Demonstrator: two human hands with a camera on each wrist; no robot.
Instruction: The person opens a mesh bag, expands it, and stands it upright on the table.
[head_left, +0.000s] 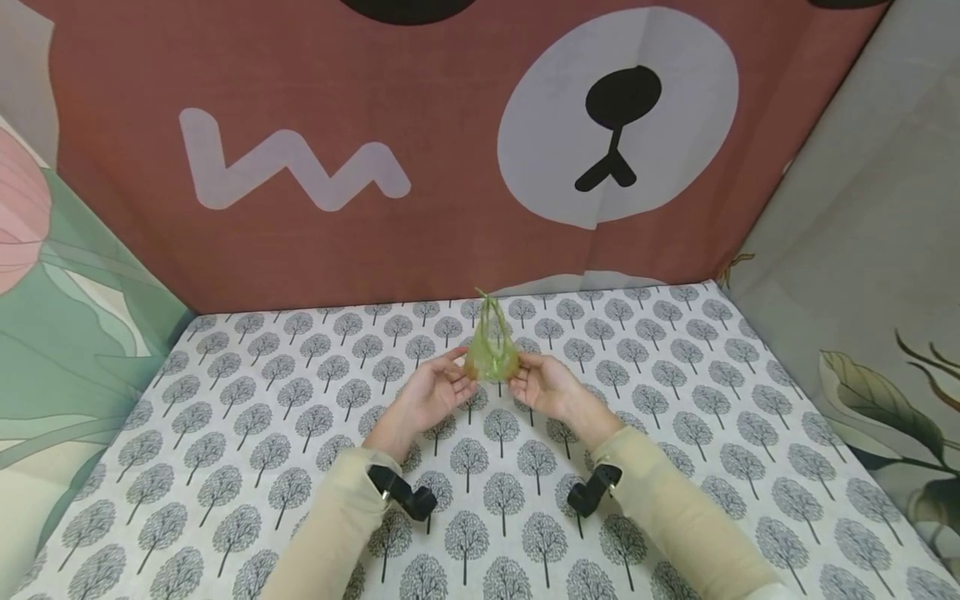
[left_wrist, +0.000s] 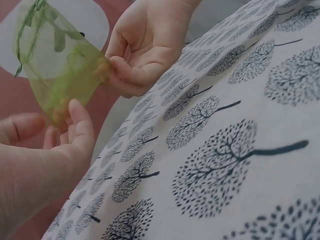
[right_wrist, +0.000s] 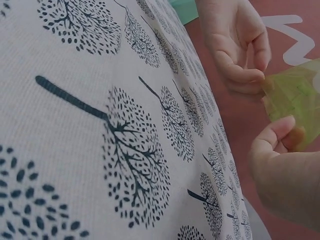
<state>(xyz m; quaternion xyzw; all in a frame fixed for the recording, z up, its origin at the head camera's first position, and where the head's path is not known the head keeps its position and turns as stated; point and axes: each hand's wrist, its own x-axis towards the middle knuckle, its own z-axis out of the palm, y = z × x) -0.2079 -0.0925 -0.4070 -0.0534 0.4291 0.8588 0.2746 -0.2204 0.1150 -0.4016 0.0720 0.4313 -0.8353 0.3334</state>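
Observation:
A sheer green drawstring pouch (head_left: 491, 360) is held up over the far part of the table, its green cords (left_wrist: 33, 30) hanging in loops at the top. My left hand (head_left: 438, 387) pinches one lower corner of it between thumb and fingers. At the opposite lower corner, my right hand (head_left: 546, 387) grips the fabric the same way, as the right wrist view also shows. The thin cloth is stretched between both hands. Whether anything lies inside the pouch, I cannot tell.
A white cloth with dark tree prints (head_left: 504, 500) covers the table. Behind it rises a reddish-brown curtain (head_left: 450, 250) with a cartoon face. Patterned drapes (head_left: 862, 250) stand at both sides. Small black cameras (head_left: 405, 493) sit on both wrists.

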